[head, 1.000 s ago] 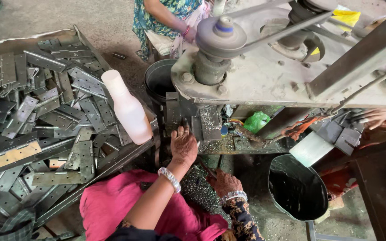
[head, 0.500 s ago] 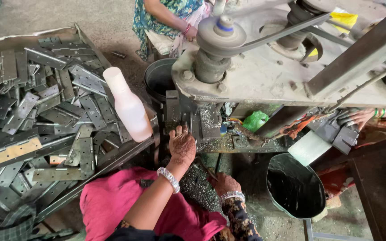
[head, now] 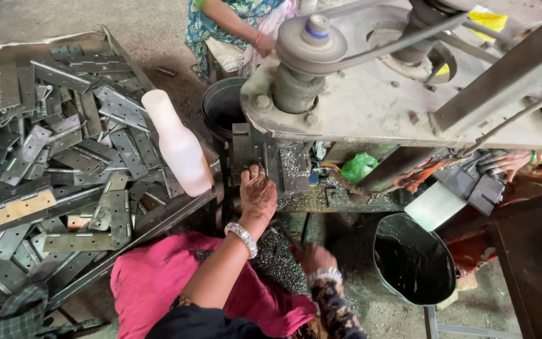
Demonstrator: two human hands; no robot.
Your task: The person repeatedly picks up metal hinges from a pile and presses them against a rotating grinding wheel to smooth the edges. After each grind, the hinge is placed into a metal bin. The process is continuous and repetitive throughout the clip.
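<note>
L hand [head: 258, 193] slightly lower on metal block [head: 255, 154], flat; R hand [head: 313, 257] low, grip unclear; 2 buckets.

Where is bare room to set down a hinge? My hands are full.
Bare grey floor lies beyond the crowded tray of grey metal hinges, left of the black round bucket. The machine bed by the left hand is crowded.

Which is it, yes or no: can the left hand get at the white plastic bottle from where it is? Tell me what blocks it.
Probably yes. The left hand rests on the metal block under the machine, and the white plastic bottle stands just to its left on the tray edge. Nothing visible lies between them, and the bottle's near side is open.
</note>
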